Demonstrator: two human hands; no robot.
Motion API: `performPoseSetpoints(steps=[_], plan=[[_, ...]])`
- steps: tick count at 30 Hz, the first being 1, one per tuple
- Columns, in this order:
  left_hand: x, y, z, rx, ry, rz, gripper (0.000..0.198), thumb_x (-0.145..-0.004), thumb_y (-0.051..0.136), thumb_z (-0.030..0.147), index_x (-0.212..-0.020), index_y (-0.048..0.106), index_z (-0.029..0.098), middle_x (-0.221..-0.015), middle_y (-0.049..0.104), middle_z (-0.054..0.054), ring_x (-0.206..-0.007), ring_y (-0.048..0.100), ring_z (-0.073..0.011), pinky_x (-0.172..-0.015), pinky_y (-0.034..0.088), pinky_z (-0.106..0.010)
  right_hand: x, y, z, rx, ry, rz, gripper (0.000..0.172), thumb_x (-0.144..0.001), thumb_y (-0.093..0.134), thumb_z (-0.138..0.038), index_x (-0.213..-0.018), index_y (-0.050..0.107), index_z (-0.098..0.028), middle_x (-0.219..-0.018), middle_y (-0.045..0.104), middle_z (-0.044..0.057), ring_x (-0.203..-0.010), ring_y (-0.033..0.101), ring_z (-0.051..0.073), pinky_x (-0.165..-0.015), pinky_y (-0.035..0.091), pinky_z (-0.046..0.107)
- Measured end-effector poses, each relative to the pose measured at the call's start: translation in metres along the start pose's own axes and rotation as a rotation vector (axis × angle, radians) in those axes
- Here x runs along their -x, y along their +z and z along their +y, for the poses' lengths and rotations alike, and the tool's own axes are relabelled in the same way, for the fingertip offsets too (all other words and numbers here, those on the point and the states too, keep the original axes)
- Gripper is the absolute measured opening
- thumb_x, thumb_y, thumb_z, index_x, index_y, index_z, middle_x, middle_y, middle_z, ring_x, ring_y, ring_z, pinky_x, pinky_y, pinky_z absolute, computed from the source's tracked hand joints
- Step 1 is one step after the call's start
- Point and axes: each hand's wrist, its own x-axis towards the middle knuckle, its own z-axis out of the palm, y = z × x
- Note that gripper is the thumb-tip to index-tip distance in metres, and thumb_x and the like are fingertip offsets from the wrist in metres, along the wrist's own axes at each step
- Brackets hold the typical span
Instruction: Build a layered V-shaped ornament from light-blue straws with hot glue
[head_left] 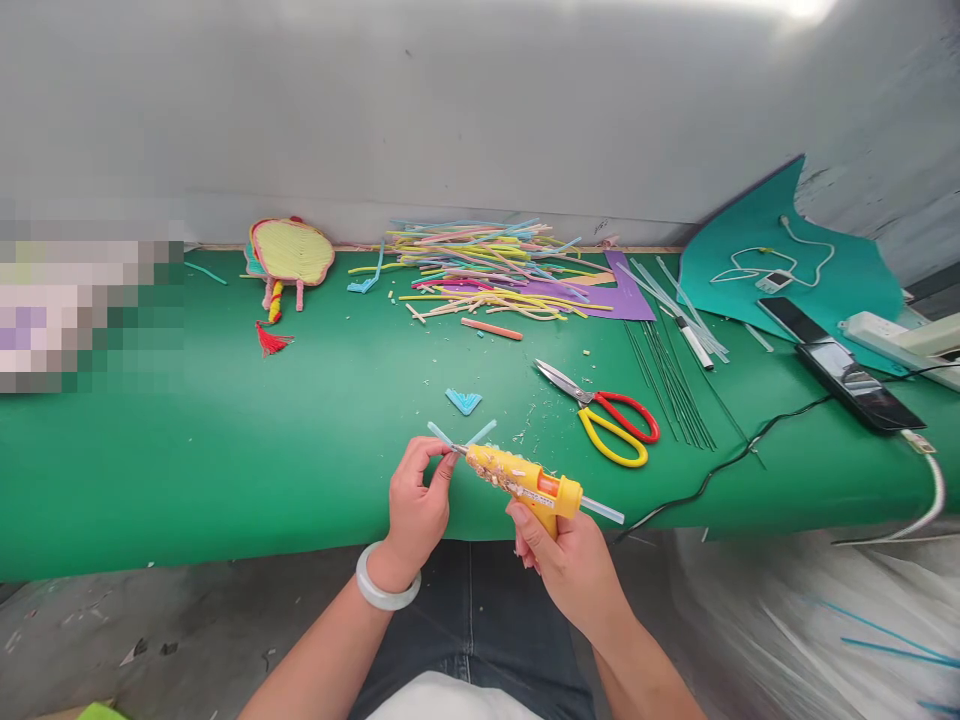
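Note:
My right hand is wrapped round the handle of a yellow glue gun, with a clear glue stick poking out of its back end. Its nozzle points left and meets the fingertips of my left hand. Between those pinched fingers is a light-blue pipe cleaner bent into a V, its two ends spreading upward. Just beyond it, a small blue V-shaped piece made of pipe cleaner lies flat on the green table.
Scissors with red and yellow handles lie right of centre. Behind are a heap of coloured pipe cleaners and a yellow fan-shaped craft with a red tassel. Thin green wires, a phone and a black cable lie to the right.

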Motion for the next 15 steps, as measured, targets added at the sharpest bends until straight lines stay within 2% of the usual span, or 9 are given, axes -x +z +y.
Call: performPoseSetpoints(steps=[3, 8, 11, 15], plan=[[-0.0001, -0.0002, 0.0004, -0.021, -0.005, 0.010, 0.008, -0.093, 0.056, 0.025, -0.088, 0.061, 0.022, -0.085, 0.062, -0.002, -0.080, 0.059, -0.0147, -0.073, 0.048, -0.027, 0.0011, 0.0006, 0.0035, 0.012, -0.011, 0.023, 0.054, -0.082, 0.053, -0.068, -0.056, 0.053, -0.021, -0.052, 0.059, 0.002, -0.047, 0.056, 0.014, -0.048, 0.048, 0.025], [-0.0008, 0.0002, 0.0018, -0.073, -0.015, 0.032, 0.008, -0.093, 0.056, 0.025, -0.088, 0.061, 0.021, -0.084, 0.062, -0.001, -0.079, 0.059, -0.0143, -0.073, 0.048, -0.027, 0.0056, 0.0007, 0.0097, 0.062, -0.048, 0.082, 0.052, -0.083, 0.053, -0.068, -0.071, 0.065, -0.019, -0.055, 0.062, 0.002, -0.049, 0.058, 0.016, -0.049, 0.047, 0.026], [-0.0014, 0.0006, 0.0028, -0.102, 0.001, 0.050, 0.008, -0.092, 0.056, 0.024, -0.087, 0.061, 0.021, -0.084, 0.063, -0.001, -0.079, 0.060, -0.0143, -0.073, 0.048, -0.027, 0.0068, 0.0003, 0.0103, 0.130, -0.093, 0.140, 0.051, -0.084, 0.053, -0.066, -0.066, 0.063, -0.020, -0.054, 0.062, 0.002, -0.050, 0.058, 0.016, -0.051, 0.047, 0.027], [-0.0021, 0.0006, 0.0034, -0.126, 0.029, 0.066, 0.008, -0.092, 0.056, 0.022, -0.087, 0.061, 0.021, -0.083, 0.063, 0.000, -0.078, 0.060, -0.0137, -0.073, 0.048, -0.026, 0.0049, 0.0002, 0.0073, 0.168, -0.146, 0.145, 0.053, -0.084, 0.051, -0.066, -0.060, 0.060, -0.021, -0.050, 0.060, 0.002, -0.048, 0.056, 0.016, -0.051, 0.046, 0.027]])
